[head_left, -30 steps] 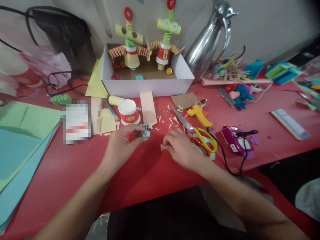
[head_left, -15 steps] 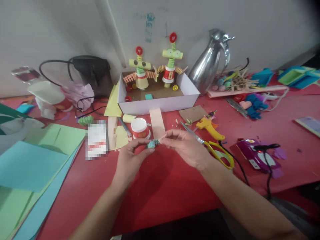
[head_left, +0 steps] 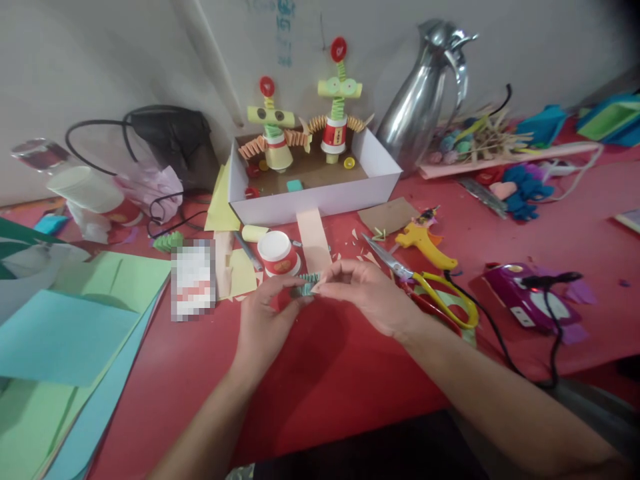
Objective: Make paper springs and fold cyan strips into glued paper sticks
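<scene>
Between my two hands is a small blue-green folded paper spring [head_left: 307,288], held over the near part of the red table. My left hand [head_left: 267,313] pinches its left end between thumb and fingers. The fingertips of my right hand [head_left: 357,290] are closed at its other end, on a small pale tip of paper. Just behind the fingers stands a red and white paper cup [head_left: 276,253], upside down. A strip of peach paper [head_left: 314,240] runs from the cup's right side back to the white box.
Two paper-cup figures stand in the white box [head_left: 315,203]. To the right lie yellow-handled scissors [head_left: 415,273], a yellow glue gun [head_left: 425,245] and a purple device [head_left: 530,293] with black cords. A steel jug [head_left: 420,100] stands behind. Coloured paper sheets [head_left: 65,333] cover the left side.
My hands stay together on the paper spring, which is turned a little and pressed closer between the fingers. The view has tilted slightly downward, so the box and jug sit higher.
</scene>
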`<state>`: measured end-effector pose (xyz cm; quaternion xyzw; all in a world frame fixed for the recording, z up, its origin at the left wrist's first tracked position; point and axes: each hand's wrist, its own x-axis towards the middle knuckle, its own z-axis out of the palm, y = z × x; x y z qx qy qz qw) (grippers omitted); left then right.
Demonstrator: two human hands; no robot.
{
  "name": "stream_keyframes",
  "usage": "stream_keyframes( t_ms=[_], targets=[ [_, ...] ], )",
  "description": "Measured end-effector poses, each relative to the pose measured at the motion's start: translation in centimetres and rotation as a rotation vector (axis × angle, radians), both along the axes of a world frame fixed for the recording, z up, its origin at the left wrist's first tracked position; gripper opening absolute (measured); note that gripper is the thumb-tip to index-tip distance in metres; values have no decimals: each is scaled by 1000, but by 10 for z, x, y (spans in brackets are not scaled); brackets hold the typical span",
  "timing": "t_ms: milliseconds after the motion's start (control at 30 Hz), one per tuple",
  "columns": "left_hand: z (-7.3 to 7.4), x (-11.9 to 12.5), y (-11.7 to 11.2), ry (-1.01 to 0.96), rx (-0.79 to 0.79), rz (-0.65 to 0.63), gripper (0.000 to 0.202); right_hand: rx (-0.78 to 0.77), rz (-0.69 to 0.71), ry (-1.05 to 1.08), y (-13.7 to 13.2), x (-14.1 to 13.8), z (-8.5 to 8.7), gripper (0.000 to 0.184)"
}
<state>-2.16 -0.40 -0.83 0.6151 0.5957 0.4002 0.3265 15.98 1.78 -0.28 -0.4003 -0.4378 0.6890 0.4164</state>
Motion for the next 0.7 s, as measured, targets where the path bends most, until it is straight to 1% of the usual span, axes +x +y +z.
stream_keyframes(
  t_ms=[200,367,533,700],
  targets=[
    [0,1,-1,-2,8,-12,14,-2,-11,-72,-1,-3,0,18],
    [1,2,-1,24,28,-18,13,72,-47,-171,-3,-5,-1,15],
    [0,2,-1,80,56,-14,14,112,-65,-227,-3,-6,-1,10],
    [-2,2,-2,149,148,-28,12,171,-78,-319,-4,-6,0,8]
  ],
)
